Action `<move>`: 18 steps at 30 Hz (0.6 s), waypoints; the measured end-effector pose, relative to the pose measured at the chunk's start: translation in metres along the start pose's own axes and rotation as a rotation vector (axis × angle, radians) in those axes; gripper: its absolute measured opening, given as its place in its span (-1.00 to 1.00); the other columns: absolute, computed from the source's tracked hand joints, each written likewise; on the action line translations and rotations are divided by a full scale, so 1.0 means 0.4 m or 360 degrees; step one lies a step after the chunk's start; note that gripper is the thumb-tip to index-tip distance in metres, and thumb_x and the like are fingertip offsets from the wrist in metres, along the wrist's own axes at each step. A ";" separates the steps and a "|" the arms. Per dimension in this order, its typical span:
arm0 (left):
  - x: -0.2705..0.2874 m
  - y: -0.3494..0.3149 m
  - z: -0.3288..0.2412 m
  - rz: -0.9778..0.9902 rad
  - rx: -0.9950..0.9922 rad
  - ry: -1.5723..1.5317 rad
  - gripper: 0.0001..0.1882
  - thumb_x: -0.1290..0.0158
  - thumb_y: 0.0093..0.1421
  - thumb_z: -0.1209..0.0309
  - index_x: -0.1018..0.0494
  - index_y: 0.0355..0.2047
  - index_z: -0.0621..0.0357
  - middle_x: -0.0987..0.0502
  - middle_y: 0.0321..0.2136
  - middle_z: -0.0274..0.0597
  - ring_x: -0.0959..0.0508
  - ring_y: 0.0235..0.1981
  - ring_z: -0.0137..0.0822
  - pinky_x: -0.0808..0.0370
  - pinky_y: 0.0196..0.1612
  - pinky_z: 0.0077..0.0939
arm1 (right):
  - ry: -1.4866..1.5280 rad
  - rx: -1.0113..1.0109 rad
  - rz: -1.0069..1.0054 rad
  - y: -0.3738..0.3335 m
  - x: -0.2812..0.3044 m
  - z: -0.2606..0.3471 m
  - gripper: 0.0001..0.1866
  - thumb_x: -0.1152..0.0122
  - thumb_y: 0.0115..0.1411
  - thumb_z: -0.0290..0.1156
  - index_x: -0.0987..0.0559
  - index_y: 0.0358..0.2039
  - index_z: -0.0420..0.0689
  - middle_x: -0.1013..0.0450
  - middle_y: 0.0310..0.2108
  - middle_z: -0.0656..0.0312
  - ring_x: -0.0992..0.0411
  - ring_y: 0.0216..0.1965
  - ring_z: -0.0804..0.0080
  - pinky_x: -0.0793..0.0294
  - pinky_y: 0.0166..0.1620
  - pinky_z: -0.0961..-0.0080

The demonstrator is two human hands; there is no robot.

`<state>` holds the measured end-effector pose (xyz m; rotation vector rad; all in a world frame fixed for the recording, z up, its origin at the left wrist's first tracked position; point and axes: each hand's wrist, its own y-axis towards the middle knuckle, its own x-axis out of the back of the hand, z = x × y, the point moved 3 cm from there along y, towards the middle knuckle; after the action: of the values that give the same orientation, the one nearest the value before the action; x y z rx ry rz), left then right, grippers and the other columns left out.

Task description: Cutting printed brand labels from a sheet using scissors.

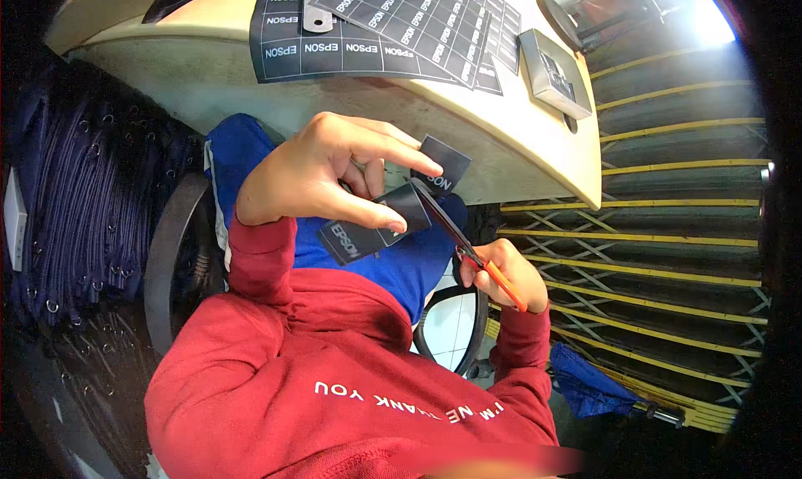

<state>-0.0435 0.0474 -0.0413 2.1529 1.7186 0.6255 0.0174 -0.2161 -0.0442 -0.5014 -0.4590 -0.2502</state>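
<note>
My left hand (322, 170) pinches a strip of black printed labels (341, 243) between thumb and fingers, above my lap. Another black label square (449, 157) shows beyond the blades, close to my left index fingertip; whether it is still joined to the strip I cannot tell. My right hand (508, 270) grips a pair of scissors with orange handles (504, 285). Their dark blades point up and left, with the tips between the square and the strip.
Black label sheets (342, 55) lie on the pale table (192, 38), under a metal ruler (317, 15). A small open box (555, 74) stands near the table's right end. Dark blue straps with metal rings (83, 187) hang at left. A folding gate (668, 237) and a blue umbrella (589, 383) are at right.
</note>
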 end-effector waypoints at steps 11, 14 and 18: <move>-0.012 0.012 0.004 0.0017 0.0136 -0.0060 -0.40 -0.32 -0.27 0.57 -0.46 -0.11 0.29 -0.45 -0.57 -0.30 -0.33 -0.67 -0.69 -0.20 -0.57 -0.78 | 0.0234 0.0041 -0.0165 -0.052 -0.024 -0.057 -0.44 0.00 0.14 0.09 -0.42 -0.62 -0.23 -0.30 -0.71 0.22 -0.26 -0.66 0.46 -0.28 -0.53 0.48; -0.019 0.031 0.013 -0.0117 0.0242 -0.0210 -0.35 -0.32 -0.26 0.60 -0.42 -0.05 0.29 -0.42 -0.42 -0.34 -0.29 -0.68 -0.71 -0.15 -0.59 -0.79 | 0.0450 -0.0050 -0.0315 -0.086 -0.042 -0.110 -0.33 0.06 0.10 0.24 -0.44 -0.62 -0.23 -0.29 -0.70 0.31 -0.25 -0.64 0.55 -0.23 -0.55 0.57; -0.033 0.088 0.024 -0.0246 0.0335 -0.0251 -0.31 -0.31 -0.25 0.63 -0.39 -0.01 0.26 -0.39 -0.48 -0.43 -0.21 -0.64 -0.70 -0.13 -0.58 -0.77 | 0.0740 -0.0153 -0.0586 -0.128 -0.085 -0.142 -0.34 0.10 0.12 0.23 -0.45 -0.61 -0.21 -0.21 -0.78 0.39 -0.14 -0.75 0.69 -0.10 -0.65 0.69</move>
<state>-0.0115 0.0267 -0.0338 2.1120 1.9121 0.2363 -0.0091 -0.2849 -0.0840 -0.4324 -0.0805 -0.7284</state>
